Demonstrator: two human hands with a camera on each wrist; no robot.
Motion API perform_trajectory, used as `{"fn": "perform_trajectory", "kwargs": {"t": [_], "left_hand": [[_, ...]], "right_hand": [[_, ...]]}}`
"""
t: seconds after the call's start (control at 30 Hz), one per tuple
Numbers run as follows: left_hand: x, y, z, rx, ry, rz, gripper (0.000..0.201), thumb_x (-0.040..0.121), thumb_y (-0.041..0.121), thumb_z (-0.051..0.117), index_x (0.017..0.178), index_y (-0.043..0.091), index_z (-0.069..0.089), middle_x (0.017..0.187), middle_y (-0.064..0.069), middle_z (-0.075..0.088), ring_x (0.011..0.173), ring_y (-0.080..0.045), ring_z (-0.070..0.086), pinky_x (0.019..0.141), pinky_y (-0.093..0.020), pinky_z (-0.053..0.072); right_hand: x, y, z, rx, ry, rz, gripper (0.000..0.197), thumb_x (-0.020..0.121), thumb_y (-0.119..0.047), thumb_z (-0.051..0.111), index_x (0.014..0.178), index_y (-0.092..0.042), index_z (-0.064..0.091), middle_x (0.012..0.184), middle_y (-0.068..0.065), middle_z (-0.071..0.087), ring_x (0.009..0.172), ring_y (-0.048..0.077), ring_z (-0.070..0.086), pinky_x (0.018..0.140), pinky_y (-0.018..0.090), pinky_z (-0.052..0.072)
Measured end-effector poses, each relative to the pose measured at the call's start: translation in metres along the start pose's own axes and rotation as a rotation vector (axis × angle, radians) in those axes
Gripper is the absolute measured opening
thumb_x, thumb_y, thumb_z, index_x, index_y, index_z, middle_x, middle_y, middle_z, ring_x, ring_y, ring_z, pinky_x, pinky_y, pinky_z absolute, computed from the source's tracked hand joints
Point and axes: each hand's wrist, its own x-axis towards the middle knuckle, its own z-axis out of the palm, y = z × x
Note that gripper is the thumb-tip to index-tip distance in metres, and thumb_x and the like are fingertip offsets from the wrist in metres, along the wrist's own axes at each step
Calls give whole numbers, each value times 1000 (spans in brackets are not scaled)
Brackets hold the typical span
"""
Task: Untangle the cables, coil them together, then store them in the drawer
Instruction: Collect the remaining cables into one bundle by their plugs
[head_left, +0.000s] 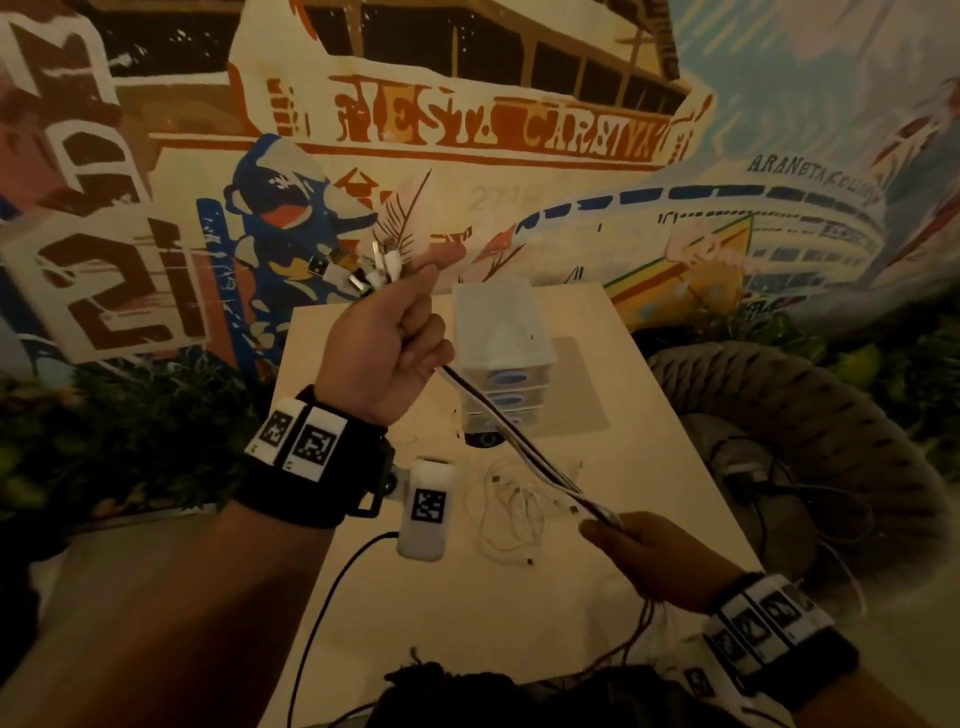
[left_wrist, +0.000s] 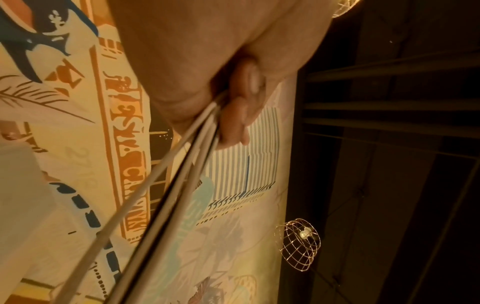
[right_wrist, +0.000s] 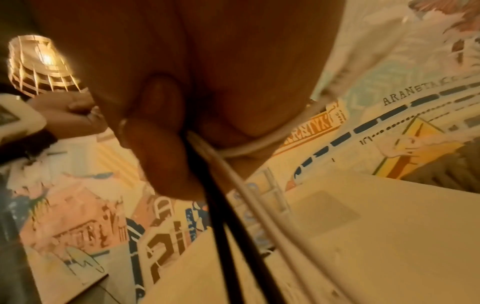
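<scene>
A bundle of black and white cables (head_left: 511, 435) runs taut between my two hands above the table. My left hand (head_left: 387, 332), raised high, grips one end, and the plug ends (head_left: 358, 265) fan out above its fist. My right hand (head_left: 641, 551), lower and nearer me, pinches the bundle further along. In the left wrist view the cables (left_wrist: 166, 185) leave the curled fingers (left_wrist: 241, 107). In the right wrist view black and white cables (right_wrist: 233, 195) hang from the pinch. A white drawer unit (head_left: 501, 343) with closed drawers stands on the table behind the hands.
Loose white cable (head_left: 506, 512) lies on the light table (head_left: 675, 509) under the bundle. A thin black wire (head_left: 332, 597) crosses the table's near left. A painted mural wall stands behind, and a dark woven chair (head_left: 810, 415) sits to the right.
</scene>
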Motion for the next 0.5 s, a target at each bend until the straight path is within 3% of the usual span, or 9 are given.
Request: {"fn": "perform_trajectory", "kwargs": {"t": [0.07,0.13,0.27,0.33,0.43,0.5], "left_hand": [[1,-3,-2,-50,12,-6,36,109,20,37,136,11,59,54,6,14,41,-8,12,47,-22,25],[3,-2,-4,-84,25,-10,34,108,24,38,132,17,61,55,7,19,41,-6,16,44,-19,26],[5,-3,-2,-93,45,-8,28,107,22,39,120,23,64,60,5,25,44,-7,17,39,-19,21],[4,-10,3,-86,38,-9,27,107,19,37,117,21,63,59,5,22,44,-8,15,39,-19,19],[-2,-19,15,-78,-35,-21,31,106,16,34,113,17,64,56,4,15,45,-9,10,41,-23,13],[-7,-24,23,-58,-125,-37,35,104,13,32,106,13,67,54,3,14,45,-11,10,44,-27,13]], "right_hand": [[-5,19,2,18,-29,66,52,83,-64,56,63,-18,44,50,-7,43,50,18,50,54,30,47],[-11,37,6,-30,-67,123,51,87,-63,55,62,-20,44,49,-8,44,50,14,53,56,26,49],[-24,69,13,-111,-34,235,54,88,-66,52,61,-21,38,48,-9,36,44,7,40,53,19,36],[-29,75,13,-148,-44,244,54,82,-71,49,65,-20,41,55,-9,39,49,5,41,55,19,33],[-37,80,13,-203,-122,245,63,69,-85,48,75,-24,56,70,-10,56,64,1,54,64,12,39],[-44,78,5,-264,-194,200,70,51,-101,41,82,-42,60,80,-27,63,80,-10,58,75,4,40]]}}
